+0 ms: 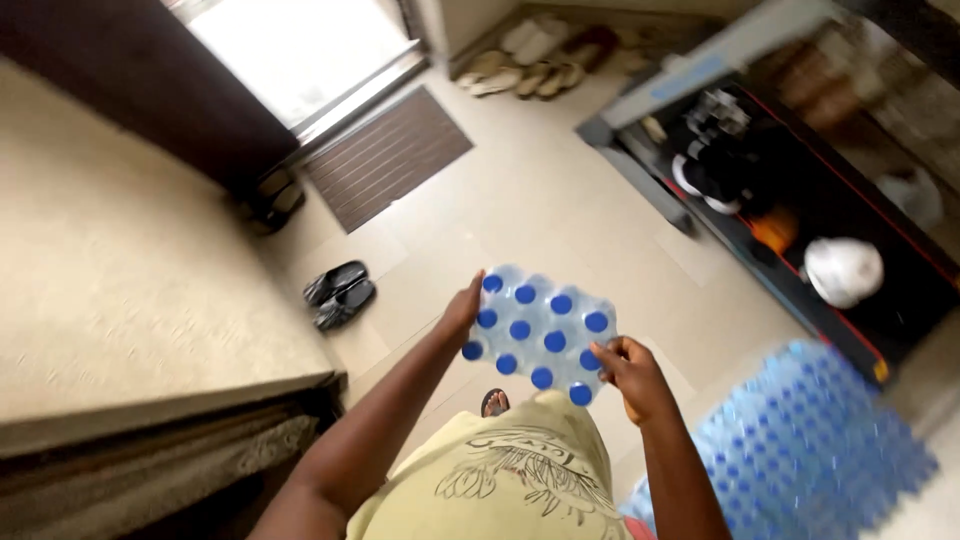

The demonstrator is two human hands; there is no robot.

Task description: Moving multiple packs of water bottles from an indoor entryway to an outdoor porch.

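A pale tiled floor [560, 200] is seen from above, with a brown doormat [388, 155] laid before a bright doorway [300, 50]. A shrink-wrapped pack of blue-capped bottles [540, 335] is held in the air above the floor, in front of the person's yellow shirt [510, 480]. The left hand [462, 312] is pressed flat against the pack's left side, fingers mostly extended. The right hand [628, 372] is curled around the pack's right lower corner, fingers hooked into the wrap. Right of the pack and lower, a large stack of similar packs [810, 440] is seen, blurred. Left of the pack, black sandals [340, 293] lie on the floor. Beyond the pack, a dark shelf [780, 200] holds a white helmet [843, 270].
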